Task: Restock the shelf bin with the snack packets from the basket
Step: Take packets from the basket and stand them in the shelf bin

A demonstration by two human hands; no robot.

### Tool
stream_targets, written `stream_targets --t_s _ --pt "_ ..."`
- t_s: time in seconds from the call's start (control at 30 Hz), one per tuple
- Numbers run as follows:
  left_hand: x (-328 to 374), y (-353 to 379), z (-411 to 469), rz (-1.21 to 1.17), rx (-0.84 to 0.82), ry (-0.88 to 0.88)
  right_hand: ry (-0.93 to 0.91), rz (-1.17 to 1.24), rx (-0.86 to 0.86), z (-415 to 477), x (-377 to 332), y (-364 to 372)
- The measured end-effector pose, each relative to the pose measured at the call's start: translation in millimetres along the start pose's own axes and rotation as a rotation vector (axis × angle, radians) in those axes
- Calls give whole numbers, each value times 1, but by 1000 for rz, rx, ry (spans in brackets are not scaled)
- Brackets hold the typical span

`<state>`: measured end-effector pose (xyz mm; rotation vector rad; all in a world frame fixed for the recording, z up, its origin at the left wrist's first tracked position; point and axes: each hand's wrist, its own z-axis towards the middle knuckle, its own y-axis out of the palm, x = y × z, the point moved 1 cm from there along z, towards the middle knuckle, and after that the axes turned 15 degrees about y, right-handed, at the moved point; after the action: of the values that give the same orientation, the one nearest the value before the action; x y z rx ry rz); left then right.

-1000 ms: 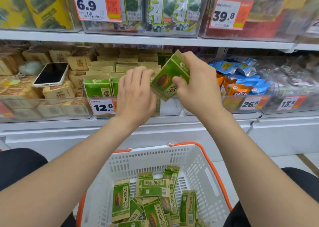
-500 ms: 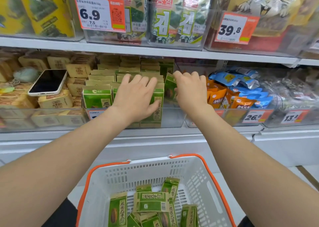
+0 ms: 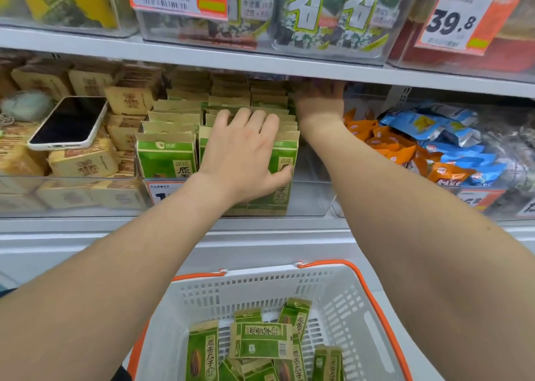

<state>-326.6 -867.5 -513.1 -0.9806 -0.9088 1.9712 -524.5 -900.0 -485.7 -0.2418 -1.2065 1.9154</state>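
A heap of flat green snack packets [image 3: 260, 343], not yet shelved, lies loose in the white slotted plastic basket with orange handles [image 3: 351, 302] at the bottom centre of the frame. More of the same packets stand upright in rows in the clear plastic shelf bin [image 3: 307, 199] at mid-frame. The left hand [image 3: 246, 154] lies over the front of the bin's right-hand row, its fingers [image 3: 249, 118] straight across the packet tops and the thumb against a front face, pressing and not gripping. The right hand [image 3: 320, 104] reaches deep along the bin's right side under the white upper shelf [image 3: 260, 65]. Its fingers are lost in shadow and blur, so I cannot tell whether it holds a packet. The packets look light, thin and crinkly, probably slick on the faces and easily bent. A pinch on the folded tan top band, or across both flat faces, should serve best for sliding one in upright. The upper shelf leaves little headroom, and the packed rows may resist another packet. At the left of the frame a black smartphone in a white case [image 3: 69, 123] lies on tan snack packets [image 3: 84, 163]. At the right, orange and blue foil packets [image 3: 419, 149] fill the neighbouring bin.
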Motion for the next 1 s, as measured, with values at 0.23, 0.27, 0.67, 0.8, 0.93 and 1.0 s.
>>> stream_targets --t_s 0.23,0.27,0.67,0.8,0.93,1.0 --pt "3 3 0 -1 42 -6 112 -39 131 3 -3 9" --pt "2 3 0 -3 47 -6 93 -50 123 1 -3 14" --pt "0 4 -1 1 26 8 -342 -424 -119 -20 2 20" --pt "3 -4 -5 29 12 -15 -352 -212 -176 -33 15 1" --pt "14 -13 -13 -1 89 -20 -305 -62 -148 -57 35 -23" --pt "22 -16 -18 -13 149 -4 -263 20 -136 -71 46 -28"
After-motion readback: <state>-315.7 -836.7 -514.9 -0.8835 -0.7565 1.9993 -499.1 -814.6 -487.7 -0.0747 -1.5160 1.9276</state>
